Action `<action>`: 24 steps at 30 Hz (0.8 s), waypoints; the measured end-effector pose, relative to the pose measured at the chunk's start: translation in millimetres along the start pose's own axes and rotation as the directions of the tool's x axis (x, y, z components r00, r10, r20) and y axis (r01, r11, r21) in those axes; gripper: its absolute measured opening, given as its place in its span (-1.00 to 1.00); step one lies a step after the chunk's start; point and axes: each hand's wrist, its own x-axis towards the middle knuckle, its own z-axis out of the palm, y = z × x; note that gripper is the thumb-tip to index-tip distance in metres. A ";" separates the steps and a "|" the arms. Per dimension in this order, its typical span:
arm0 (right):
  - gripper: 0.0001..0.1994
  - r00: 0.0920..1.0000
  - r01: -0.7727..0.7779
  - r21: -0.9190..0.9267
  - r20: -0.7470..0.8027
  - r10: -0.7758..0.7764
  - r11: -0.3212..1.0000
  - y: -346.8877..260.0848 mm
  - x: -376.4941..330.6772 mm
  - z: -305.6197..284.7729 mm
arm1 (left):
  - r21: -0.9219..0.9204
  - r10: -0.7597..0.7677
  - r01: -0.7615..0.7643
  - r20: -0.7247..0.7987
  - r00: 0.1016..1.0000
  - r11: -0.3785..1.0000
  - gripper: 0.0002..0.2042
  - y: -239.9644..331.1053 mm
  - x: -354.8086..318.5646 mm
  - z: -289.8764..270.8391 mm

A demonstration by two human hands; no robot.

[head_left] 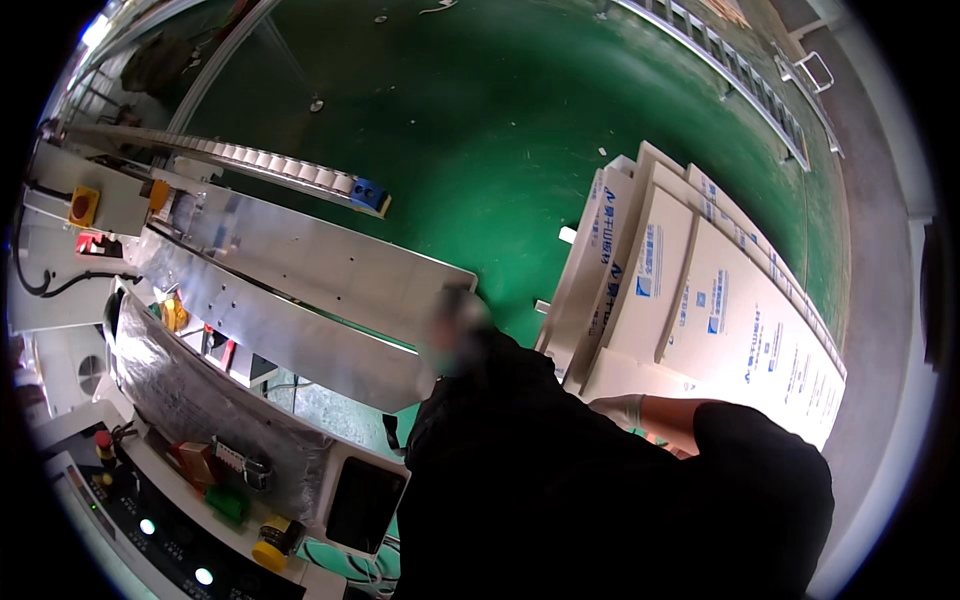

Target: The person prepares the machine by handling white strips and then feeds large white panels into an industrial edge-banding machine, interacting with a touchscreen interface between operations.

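Observation:
My right hand (618,409), in a pale glove, reaches out from a short black sleeve to the near edge of a stack of white boards (715,340) with blue print. Its fingers blend into the pale board, so I cannot make out whether they grip it or only rest there. On the left, a smeared patch (452,335) at the end of the black clothing seems to be my left hand. It is beside the end of a long metal plate (385,285), its fingers not readable. My dark clothing hides the lower middle.
A machine control panel (165,545) with lit buttons lies at the lower left, near a black-screened device (362,505) and a yellow-lidded jar (275,543). A roller rail (270,160) juts over the green floor (470,120). A metal ladder-like frame (735,75) lies at the upper right.

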 end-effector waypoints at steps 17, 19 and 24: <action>-0.59 0.984 -0.117 -0.117 -0.144 0.100 0.986 -67.5 -59.0 -60.4 | 0.022 -0.089 0.093 -0.122 0.988 0.995 -0.78 -30.3 50.3 -50.0; -0.58 0.981 -0.131 -0.110 -0.158 0.113 0.985 -90.5 -62.5 -65.5 | 0.023 -0.107 0.111 -0.136 0.985 0.994 -0.78 -34.5 57.2 -57.2; -0.57 0.962 -0.149 0.215 -0.196 0.191 0.965 -148.4 -51.3 -90.8 | 0.028 -0.152 0.158 -0.154 0.976 0.987 -0.79 -42.8 66.3 -67.4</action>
